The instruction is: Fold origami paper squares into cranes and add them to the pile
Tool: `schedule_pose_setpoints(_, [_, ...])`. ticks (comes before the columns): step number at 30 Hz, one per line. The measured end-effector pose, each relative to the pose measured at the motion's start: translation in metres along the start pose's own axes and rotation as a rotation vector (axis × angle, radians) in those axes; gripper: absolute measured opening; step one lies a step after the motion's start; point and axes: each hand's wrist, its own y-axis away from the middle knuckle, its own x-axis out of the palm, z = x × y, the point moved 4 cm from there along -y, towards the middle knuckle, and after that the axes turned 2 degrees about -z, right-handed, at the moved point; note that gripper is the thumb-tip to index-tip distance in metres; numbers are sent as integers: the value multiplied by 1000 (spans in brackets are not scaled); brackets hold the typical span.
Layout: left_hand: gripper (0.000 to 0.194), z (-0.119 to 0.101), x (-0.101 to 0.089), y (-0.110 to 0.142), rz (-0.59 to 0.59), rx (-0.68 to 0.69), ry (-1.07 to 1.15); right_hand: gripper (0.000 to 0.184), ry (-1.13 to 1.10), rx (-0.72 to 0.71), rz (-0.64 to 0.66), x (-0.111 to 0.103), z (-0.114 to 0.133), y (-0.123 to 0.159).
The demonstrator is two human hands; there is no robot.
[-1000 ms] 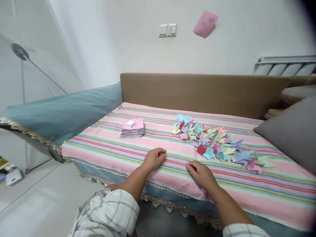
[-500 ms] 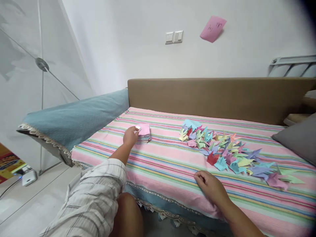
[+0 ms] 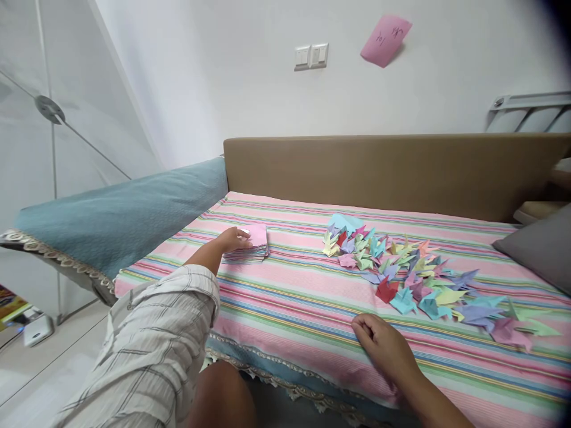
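Note:
On the left of the striped cover lies a stack of square coloured paper [image 3: 257,235], pink sheet uppermost. My left hand [image 3: 232,239] rests at the top of this stack, fingers bent around a small white object [image 3: 244,230] that is mostly hidden behind them. My right hand [image 3: 379,342] is curled into a loose fist near the front edge of the seat, with nothing visible in it. Beyond it, to the right, spreads a pile of folded paper cranes [image 3: 404,270] in many colours. A light blue paper piece [image 3: 345,222] sits at the pile's back left.
The striped cover [image 3: 303,285] lies over a sofa seat with a brown backrest [image 3: 357,169] and a blue-draped armrest [image 3: 129,208]. A grey cushion [image 3: 539,246] is at the right. A pink note [image 3: 386,40] and light switches [image 3: 311,56] are on the wall.
My left hand has shifted slightly over the stack and covers more of the white object. My right hand stays in its loose fist. The camera view has moved a little.

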Motion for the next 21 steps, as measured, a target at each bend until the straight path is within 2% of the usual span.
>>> schedule_pose_setpoints(3, [49, 1, 2, -1, 20, -10, -16, 26, 5, 5, 5, -1, 1, 0])
schedule_pose_setpoints(8, [50, 2, 8, -6, 48, -11, -35, 27, 16, -8, 10, -1, 1, -1])
schedule_pose_setpoints(15, [40, 2, 7, -7, 56, -7, -101, 27, 25, -24, -1, -2, 3, 0])
schedule_pose_setpoints(21, [34, -5, 7, -3, -4, -21, -227, 26, 39, -21, 3, -3, 4, 1])
